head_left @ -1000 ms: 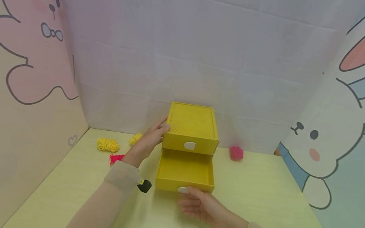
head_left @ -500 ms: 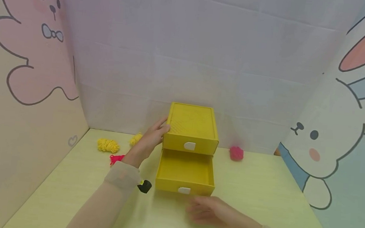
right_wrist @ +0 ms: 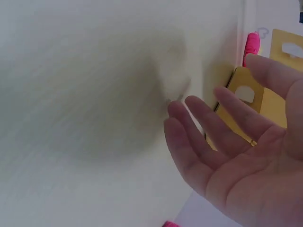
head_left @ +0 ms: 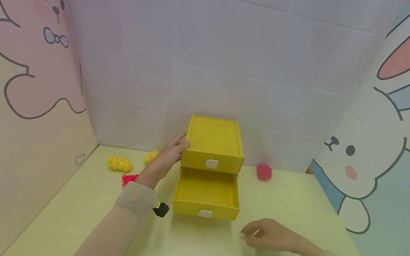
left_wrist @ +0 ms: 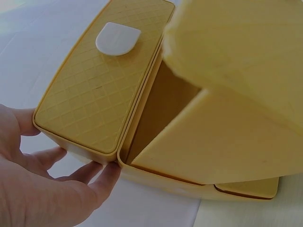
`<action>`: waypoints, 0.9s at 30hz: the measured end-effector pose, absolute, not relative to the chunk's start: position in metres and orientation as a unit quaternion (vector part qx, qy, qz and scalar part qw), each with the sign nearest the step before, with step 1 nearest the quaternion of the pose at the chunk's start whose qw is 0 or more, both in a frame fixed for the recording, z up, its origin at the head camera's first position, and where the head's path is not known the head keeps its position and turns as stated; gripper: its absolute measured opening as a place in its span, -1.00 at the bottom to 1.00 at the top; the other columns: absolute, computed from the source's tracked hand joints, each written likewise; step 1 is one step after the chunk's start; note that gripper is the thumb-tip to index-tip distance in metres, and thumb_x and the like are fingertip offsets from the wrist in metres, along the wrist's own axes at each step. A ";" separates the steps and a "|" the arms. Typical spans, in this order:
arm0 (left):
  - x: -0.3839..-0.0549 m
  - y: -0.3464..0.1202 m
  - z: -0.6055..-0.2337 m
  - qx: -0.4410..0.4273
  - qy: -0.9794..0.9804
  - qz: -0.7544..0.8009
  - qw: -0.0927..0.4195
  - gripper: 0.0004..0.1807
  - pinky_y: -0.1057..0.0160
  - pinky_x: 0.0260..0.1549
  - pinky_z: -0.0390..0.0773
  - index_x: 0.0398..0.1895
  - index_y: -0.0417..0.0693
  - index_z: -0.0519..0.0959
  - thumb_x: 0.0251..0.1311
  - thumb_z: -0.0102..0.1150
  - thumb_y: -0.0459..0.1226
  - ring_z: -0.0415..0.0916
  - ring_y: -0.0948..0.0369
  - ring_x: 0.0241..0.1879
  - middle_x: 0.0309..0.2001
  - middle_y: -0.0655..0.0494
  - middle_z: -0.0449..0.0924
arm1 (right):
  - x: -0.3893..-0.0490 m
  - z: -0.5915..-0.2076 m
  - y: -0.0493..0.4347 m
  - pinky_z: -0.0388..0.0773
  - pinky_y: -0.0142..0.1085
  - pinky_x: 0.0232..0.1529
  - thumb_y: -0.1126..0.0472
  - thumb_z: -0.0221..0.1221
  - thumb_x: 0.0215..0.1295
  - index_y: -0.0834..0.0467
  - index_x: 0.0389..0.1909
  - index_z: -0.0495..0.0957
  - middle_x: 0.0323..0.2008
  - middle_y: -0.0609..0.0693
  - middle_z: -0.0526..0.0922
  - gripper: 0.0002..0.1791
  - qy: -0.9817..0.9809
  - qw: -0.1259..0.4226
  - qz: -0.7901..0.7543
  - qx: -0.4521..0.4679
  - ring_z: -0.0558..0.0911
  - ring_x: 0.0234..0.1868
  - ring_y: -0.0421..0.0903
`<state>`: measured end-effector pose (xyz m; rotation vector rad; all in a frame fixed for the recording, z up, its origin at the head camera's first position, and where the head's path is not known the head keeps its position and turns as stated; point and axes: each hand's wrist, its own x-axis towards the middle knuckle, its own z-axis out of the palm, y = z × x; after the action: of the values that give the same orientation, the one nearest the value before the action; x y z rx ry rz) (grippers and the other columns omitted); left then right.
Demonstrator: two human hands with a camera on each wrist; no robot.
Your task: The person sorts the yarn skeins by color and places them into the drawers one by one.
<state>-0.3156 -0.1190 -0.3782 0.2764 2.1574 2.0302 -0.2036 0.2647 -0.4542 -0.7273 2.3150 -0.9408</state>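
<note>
A yellow two-drawer cabinet (head_left: pixel 214 135) stands near the back wall, with white tabs on its drawers. Its lower drawer (head_left: pixel 207 191) is pulled out and looks bare inside; the upper one is closed. My left hand (head_left: pixel 163 161) rests against the cabinet's left side. In the left wrist view, its spread fingers (left_wrist: pixel 102 182) press that side, with the thumb at the top edge. To the right of the drawer front, my right hand (head_left: pixel 272 235) hovers apart from it. Loosely bent fingers (right_wrist: pixel 189 156) hold nothing in the right wrist view.
On the left of the table lie a yellow yarn bundle (head_left: pixel 119 163), a second yellow bundle (head_left: pixel 151 156) and a pink-red bundle (head_left: pixel 129 179) partly behind my left arm. A pink bundle (head_left: pixel 264 172) lies right of the cabinet. Cartoon-printed panels (head_left: pixel 400 194) flank the table.
My right hand has let go of the lower drawer's tab and moved away to the right. The left hand stays on the cabinet, and the drawer remains pulled out.
</note>
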 end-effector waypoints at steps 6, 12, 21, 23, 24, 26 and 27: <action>-0.315 -0.120 -0.379 0.092 0.723 0.680 0.080 -0.32 -0.22 0.60 0.10 0.75 0.30 0.00 0.69 -0.08 -0.02 0.09 -0.01 0.63 0.69 0.05 0.05 | -0.223 -0.455 0.288 0.73 -0.03 0.01 0.17 0.40 0.31 0.21 0.11 0.72 0.04 0.10 0.78 -0.62 0.915 0.154 -0.224 -0.297 0.73 -0.05 0.03; -0.316 -0.119 -0.379 0.094 0.722 0.681 0.078 -0.32 -0.23 0.60 0.10 0.75 0.28 0.00 0.69 -0.09 -0.03 0.10 -0.02 0.63 0.69 0.06 0.06 | -0.248 -0.459 0.304 0.63 0.23 0.15 0.26 0.46 0.19 0.21 0.04 0.72 -0.01 0.14 0.76 -0.62 0.955 0.055 -0.133 -0.259 0.70 0.05 0.25; -0.314 -0.118 -0.378 0.086 0.722 0.681 0.082 -0.32 -0.23 0.60 0.09 0.75 0.33 0.01 0.69 -0.07 -0.03 0.13 -0.02 0.62 0.67 0.07 0.09 | -0.298 -0.471 0.326 0.62 0.27 0.13 0.36 0.51 0.09 0.36 0.16 0.63 0.03 0.30 0.68 -0.43 0.949 -0.075 -0.134 -0.277 0.66 0.05 0.33; -0.315 -0.118 -0.378 0.084 0.723 0.681 0.082 -0.32 -0.23 0.60 0.09 0.75 0.33 0.01 0.69 -0.07 -0.03 0.12 -0.02 0.62 0.68 0.08 0.07 | -0.309 -0.472 0.327 0.60 0.31 0.13 0.37 0.51 0.10 0.37 0.19 0.61 0.05 0.35 0.65 -0.41 0.949 -0.090 -0.140 -0.266 0.64 0.05 0.38; -0.315 -0.118 -0.378 0.085 0.723 0.681 0.082 -0.32 -0.23 0.60 0.09 0.75 0.33 0.00 0.69 -0.07 -0.03 0.11 -0.02 0.62 0.69 0.08 0.05 | -0.314 -0.473 0.328 0.60 0.33 0.12 0.36 0.51 0.10 0.38 0.20 0.60 0.06 0.38 0.63 -0.39 0.951 -0.092 -0.144 -0.256 0.62 0.05 0.41; -0.315 -0.118 -0.378 0.086 0.724 0.679 0.081 -0.31 -0.24 0.60 0.09 0.75 0.32 -0.01 0.69 -0.08 -0.03 0.10 -0.03 0.63 0.69 0.07 0.04 | -0.323 -0.474 0.329 0.58 0.36 0.12 0.36 0.51 0.09 0.39 0.23 0.57 0.09 0.43 0.58 -0.35 0.955 -0.090 -0.152 -0.237 0.59 0.06 0.45; -0.315 -0.118 -0.378 0.086 0.725 0.679 0.081 -0.31 -0.24 0.60 0.10 0.76 0.31 -0.01 0.69 -0.08 -0.03 0.10 -0.03 0.63 0.69 0.07 0.04 | -0.327 -0.475 0.329 0.58 0.37 0.11 0.36 0.51 0.08 0.41 0.23 0.55 0.10 0.46 0.56 -0.34 0.957 -0.092 -0.154 -0.229 0.58 0.06 0.47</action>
<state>-0.3148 -0.1183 -0.3778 0.2573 2.1661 2.0292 -0.3273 0.3291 -0.4749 -0.7643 3.1958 -0.5148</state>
